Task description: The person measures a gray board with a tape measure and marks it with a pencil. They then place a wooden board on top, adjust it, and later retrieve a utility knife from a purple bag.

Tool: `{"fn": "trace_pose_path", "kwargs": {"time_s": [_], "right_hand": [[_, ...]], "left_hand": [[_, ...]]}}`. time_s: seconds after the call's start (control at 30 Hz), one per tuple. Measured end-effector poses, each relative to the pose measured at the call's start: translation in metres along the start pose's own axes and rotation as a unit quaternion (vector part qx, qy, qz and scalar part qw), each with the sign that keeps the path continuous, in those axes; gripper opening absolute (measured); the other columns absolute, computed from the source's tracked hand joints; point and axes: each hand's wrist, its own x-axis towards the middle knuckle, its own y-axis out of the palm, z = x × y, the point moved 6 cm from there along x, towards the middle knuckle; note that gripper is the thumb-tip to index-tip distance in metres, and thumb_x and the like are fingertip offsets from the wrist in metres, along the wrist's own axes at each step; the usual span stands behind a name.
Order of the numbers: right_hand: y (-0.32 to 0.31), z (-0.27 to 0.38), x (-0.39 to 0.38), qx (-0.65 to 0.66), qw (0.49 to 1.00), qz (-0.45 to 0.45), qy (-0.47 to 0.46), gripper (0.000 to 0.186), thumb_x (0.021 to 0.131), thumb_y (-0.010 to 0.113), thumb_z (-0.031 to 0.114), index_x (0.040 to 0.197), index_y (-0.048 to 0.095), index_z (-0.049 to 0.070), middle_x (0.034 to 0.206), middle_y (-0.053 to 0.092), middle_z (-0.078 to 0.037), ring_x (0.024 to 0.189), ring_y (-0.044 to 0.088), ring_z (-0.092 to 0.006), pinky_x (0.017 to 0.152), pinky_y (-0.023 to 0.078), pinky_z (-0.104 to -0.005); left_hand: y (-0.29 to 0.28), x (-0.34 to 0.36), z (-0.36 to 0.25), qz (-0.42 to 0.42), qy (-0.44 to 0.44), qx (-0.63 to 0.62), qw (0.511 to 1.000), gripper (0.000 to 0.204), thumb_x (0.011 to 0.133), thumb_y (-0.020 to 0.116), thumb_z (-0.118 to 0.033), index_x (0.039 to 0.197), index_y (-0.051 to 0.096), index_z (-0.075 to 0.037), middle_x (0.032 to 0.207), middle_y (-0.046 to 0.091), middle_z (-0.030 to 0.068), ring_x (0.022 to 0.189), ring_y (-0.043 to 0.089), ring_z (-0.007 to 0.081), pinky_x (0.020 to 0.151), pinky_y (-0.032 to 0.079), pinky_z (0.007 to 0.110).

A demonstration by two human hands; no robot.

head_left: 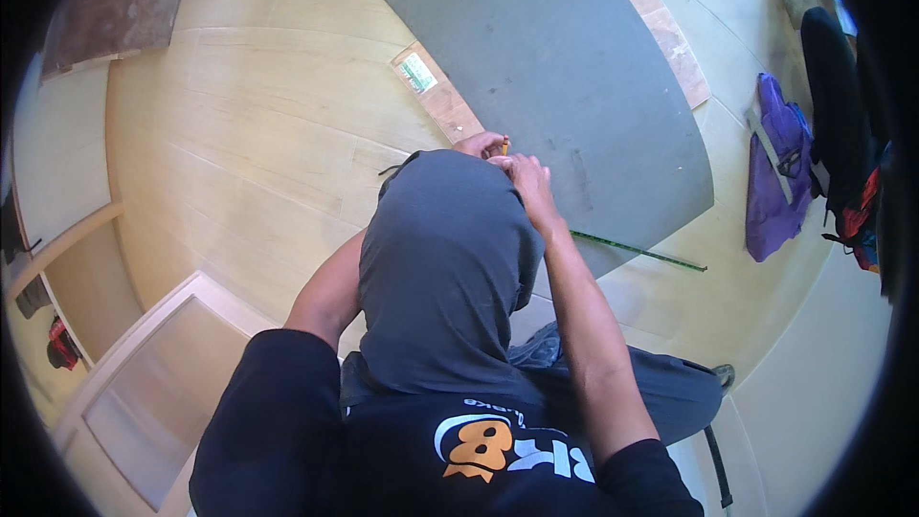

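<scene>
My left hand (pixel 477 145), its fingers curled, is at the left edge of the large grey board (pixel 565 67), by a short wooden strip (pixel 440 101) with a pale label. A small orange object (pixel 504 148), too small to identify, shows between my hands. My right hand (pixel 526 177) is closed beside it, fingers bent; what it grips is unclear. A grey hood (pixel 445 258) partly hides both hands. A green measuring tape (pixel 637 252) extends rightward across the board’s lower corner onto the floor.
A second wooden strip (pixel 670 48) lies along the board’s right side. A purple bag (pixel 775 172) and dark clothing (pixel 838 124) are at the right. Brown board (pixel 115 0) at upper left, white panels (pixel 62 153) at left and a white-framed panel (pixel 153 393) at lower left.
</scene>
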Motion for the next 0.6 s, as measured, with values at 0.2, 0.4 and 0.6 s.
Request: {"fn": "trace_pose_path", "kwargs": {"time_s": [0.2, 0.4, 0.6], "right_hand": [[-0.022, -0.011, -0.002, 0.101, 0.988, -0.118, 0.017, 0.044, 0.087, 0.075, 0.033, 0.124, 0.065, 0.014, 0.122, 0.057, -0.012, 0.118, 0.055, -0.0326, 0.097, 0.043, -0.0502], [-0.012, -0.041, 0.006, 0.240, 0.966, -0.062, 0.073, 0.040, 0.085, 0.077, 0.026, 0.122, 0.067, 0.014, 0.114, 0.052, -0.008, 0.107, 0.056, -0.0253, 0.093, 0.048, -0.0398], [-0.011, -0.041, 0.007, 0.215, 0.971, -0.066, 0.077, 0.036, 0.086, 0.076, 0.023, 0.120, 0.067, 0.014, 0.111, 0.051, -0.007, 0.102, 0.055, -0.0230, 0.092, 0.047, -0.0400]], "left_hand": [[-0.067, 0.051, -0.038, -0.009, 0.001, -0.085, 0.996, 0.012, 0.095, 0.068, -0.007, 0.104, 0.062, -0.003, 0.097, 0.066, 0.0068, 0.082, 0.065, 0.0145, 0.078, 0.056, 0.031], [-0.147, 0.134, -0.076, -0.029, 0.056, -0.069, 0.996, 0.014, 0.088, 0.071, 0.002, 0.095, 0.060, -0.003, 0.100, 0.067, 0.0129, 0.084, 0.067, 0.0187, 0.081, 0.057, 0.033], [-0.163, 0.161, -0.079, 0.008, 0.012, -0.348, 0.938, 0.015, 0.085, 0.070, 0.006, 0.092, 0.061, -0.004, 0.101, 0.068, 0.0147, 0.084, 0.067, 0.0205, 0.080, 0.057, 0.034]]}}
